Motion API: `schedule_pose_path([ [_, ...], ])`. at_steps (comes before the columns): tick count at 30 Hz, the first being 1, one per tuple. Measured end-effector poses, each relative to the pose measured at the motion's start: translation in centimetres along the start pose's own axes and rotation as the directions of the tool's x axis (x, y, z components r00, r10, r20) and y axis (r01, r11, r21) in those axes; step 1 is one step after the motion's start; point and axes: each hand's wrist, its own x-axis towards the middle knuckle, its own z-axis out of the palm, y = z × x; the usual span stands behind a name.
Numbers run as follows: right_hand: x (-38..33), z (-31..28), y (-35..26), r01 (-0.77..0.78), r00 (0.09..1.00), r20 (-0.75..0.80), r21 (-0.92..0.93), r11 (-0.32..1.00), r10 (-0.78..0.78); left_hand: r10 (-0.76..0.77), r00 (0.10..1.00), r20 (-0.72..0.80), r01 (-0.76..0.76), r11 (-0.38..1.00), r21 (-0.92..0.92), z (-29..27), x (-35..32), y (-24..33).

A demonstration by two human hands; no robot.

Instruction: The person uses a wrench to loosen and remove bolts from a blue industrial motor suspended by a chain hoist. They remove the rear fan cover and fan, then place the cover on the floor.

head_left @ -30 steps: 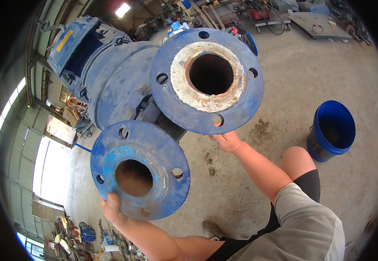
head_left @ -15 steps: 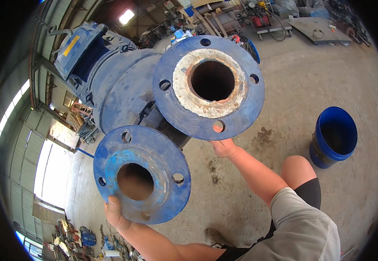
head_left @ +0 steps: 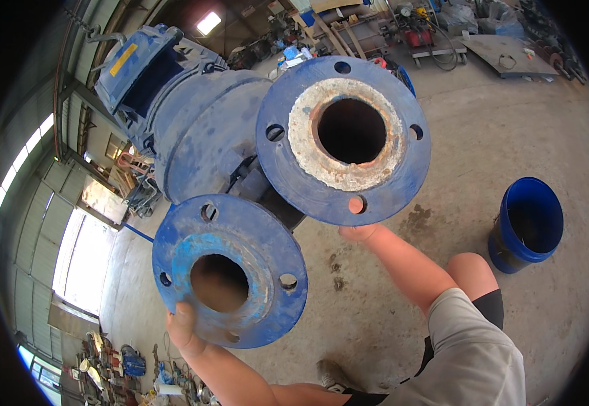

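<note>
A large blue pump (head_left: 213, 128) hangs in front of me, with two round flanges facing me. The upper flange (head_left: 413, 159) has a whitish, rust-stained ring around its dark bore. On the lower flange (head_left: 281, 237), the face is scuffed bright blue. My left hand (head_left: 187, 331) grips the lower flange's rim at bottom left, its thumb on the face and its fingers hidden behind. My right hand (head_left: 361, 233) reaches behind the bottom of the upper flange. Skin shows through that flange's bottom bolt hole, but the fingers are hidden.
A blue bucket (head_left: 528, 227) stands on the concrete floor (head_left: 376, 304) at right. A chain (head_left: 81, 24) and hook are above the pump at upper left. Tools and parts (head_left: 108, 365) crowd the lower left. A red machine on a cart (head_left: 423, 40) stands at the back.
The pump and its flanges sit slightly farther right in view, as does the bucket, which is also lower. Both hands keep their places at the flanges. More skin shows through the bottom bolt hole.
</note>
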Motion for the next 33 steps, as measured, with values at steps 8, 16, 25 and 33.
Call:
schedule_pose_path([
  [8,-0.4,2.0,1.0,-0.008,0.998,0.065,-0.050,0.999,0.012,-0.018,0.999,-0.041,0.020,0.999,0.041,-0.8,-0.3,-0.2],
  [16,-3.6,4.8,1.2,-0.156,0.987,-0.015,0.038,0.987,0.157,0.052,0.999,0.018,-0.050,0.993,-0.108,0.2,-0.3,-0.4],
  [25,-2.5,5.0,-4.8,-0.547,0.697,0.275,0.802,0.242,0.663,0.087,0.982,0.165,-0.045,0.968,-0.245,1.2,0.4,-0.3],
  [33,1.1,3.6,-14.6,-0.229,0.455,0.693,0.697,-0.679,0.558,0.052,0.997,-0.059,-0.058,0.993,-0.102,2.7,0.0,-1.6],
])
